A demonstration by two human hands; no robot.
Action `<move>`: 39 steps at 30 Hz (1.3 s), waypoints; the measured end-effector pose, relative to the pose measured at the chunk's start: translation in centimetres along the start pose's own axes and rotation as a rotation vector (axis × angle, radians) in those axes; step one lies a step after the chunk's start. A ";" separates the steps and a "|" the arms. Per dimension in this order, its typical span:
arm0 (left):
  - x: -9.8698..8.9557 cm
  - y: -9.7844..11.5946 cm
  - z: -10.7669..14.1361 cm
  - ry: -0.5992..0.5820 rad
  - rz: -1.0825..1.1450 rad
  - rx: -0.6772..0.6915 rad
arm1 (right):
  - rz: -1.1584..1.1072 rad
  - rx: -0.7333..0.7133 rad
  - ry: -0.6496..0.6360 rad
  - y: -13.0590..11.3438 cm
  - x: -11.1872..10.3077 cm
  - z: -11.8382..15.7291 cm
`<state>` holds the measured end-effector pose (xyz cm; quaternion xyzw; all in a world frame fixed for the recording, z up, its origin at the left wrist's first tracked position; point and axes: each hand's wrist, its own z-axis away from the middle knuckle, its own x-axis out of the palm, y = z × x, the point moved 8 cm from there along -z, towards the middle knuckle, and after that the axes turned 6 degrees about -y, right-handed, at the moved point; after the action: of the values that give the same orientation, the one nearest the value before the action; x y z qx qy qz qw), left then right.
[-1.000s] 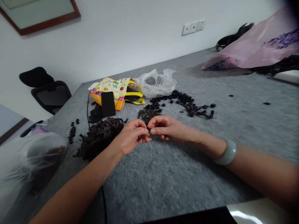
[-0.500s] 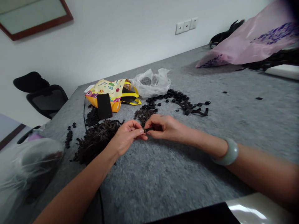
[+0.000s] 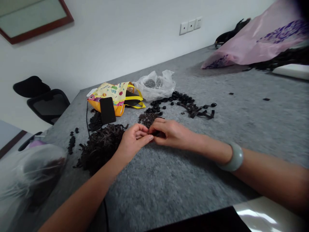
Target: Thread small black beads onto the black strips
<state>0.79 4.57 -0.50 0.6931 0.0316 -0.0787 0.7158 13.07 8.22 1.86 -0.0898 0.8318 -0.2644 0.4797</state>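
Here we go, the left hand [image 3: 134, 140] and right hand [image 3: 172, 133] are pressed close together over the grey felt desk [image 3: 183, 183], fingertips pinching a small dark piece [image 3: 156, 132], mostly hidden between them, right by a heap of black strips [image 3: 101, 146] and a little pile of dark bits [image 3: 147, 118]

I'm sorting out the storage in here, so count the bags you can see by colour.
Yellow printed tote bag: 1
Pink plastic bag: 1
Clear plastic bags: 2, the far one and the near left one
Total: 4
The black thing by the far wall is unclear, so it isn't counted.
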 end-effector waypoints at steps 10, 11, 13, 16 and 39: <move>-0.9 -0.6 -0.2 0.069 -0.195 0.023 | 0.151 -0.064 -0.035 -0.4 0.2 0.2; -1.0 -0.3 -0.1 0.085 -0.263 0.061 | 0.173 -0.070 -0.043 -0.4 0.3 0.2; -1.1 0.3 0.1 0.114 -0.366 0.121 | 0.227 -0.066 -0.041 -0.4 0.4 0.2; -1.2 0.4 0.1 0.123 -0.385 0.134 | 0.288 -0.040 -0.028 -0.3 0.4 0.2; 0.2 -0.1 -0.1 -0.041 0.459 -0.053 | -0.219 -0.018 0.158 -0.3 -1.9 0.3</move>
<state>0.96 4.70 -0.68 0.6613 -0.1394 0.0728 0.7335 14.33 8.60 3.36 -0.1634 0.8544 -0.3142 0.3802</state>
